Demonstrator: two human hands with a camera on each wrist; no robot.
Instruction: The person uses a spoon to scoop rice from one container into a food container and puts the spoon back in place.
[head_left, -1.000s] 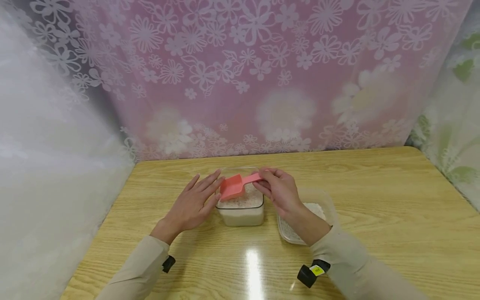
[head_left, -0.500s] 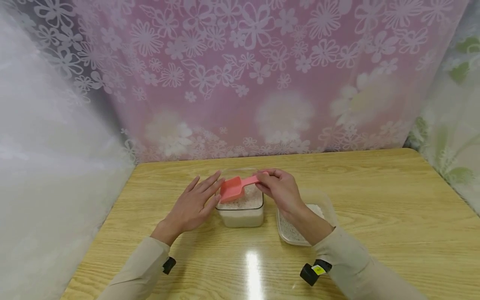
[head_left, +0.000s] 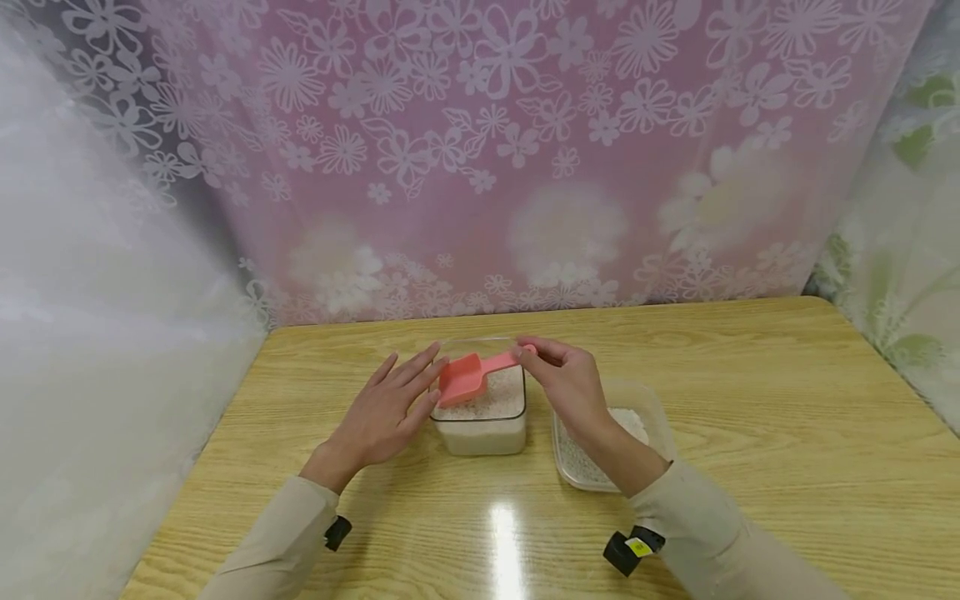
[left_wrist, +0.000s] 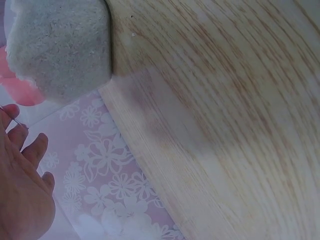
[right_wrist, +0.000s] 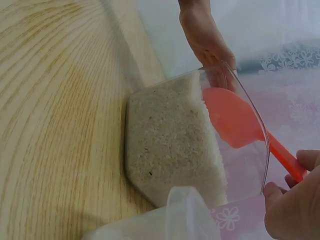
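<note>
A clear box of rice (head_left: 487, 433) stands on the wooden table, filled to well below its rim. A pink scoop (head_left: 461, 381) lies tilted over the rice inside it, its bowl towards the left wall. My right hand (head_left: 576, 387) pinches the end of the scoop's handle between thumb and fingers at the box's right rim. In the right wrist view, the handle (right_wrist: 284, 157) crosses the rim to these fingertips. My left hand (head_left: 386, 412) has its fingers extended against the left side of the box, beside the scoop's bowl. No rice load shows in the bowl.
A second, shallower clear container (head_left: 588, 475) with some rice sits to the right, partly under my right forearm. Wood-grain table (head_left: 420, 533) surrounds both containers. A pink floral curtain (head_left: 465, 250) hangs behind the table's far edge.
My right hand has slid a little right along the scoop's handle, so more of its end shows. The scoop's bowl and my left hand stay almost where they were.
</note>
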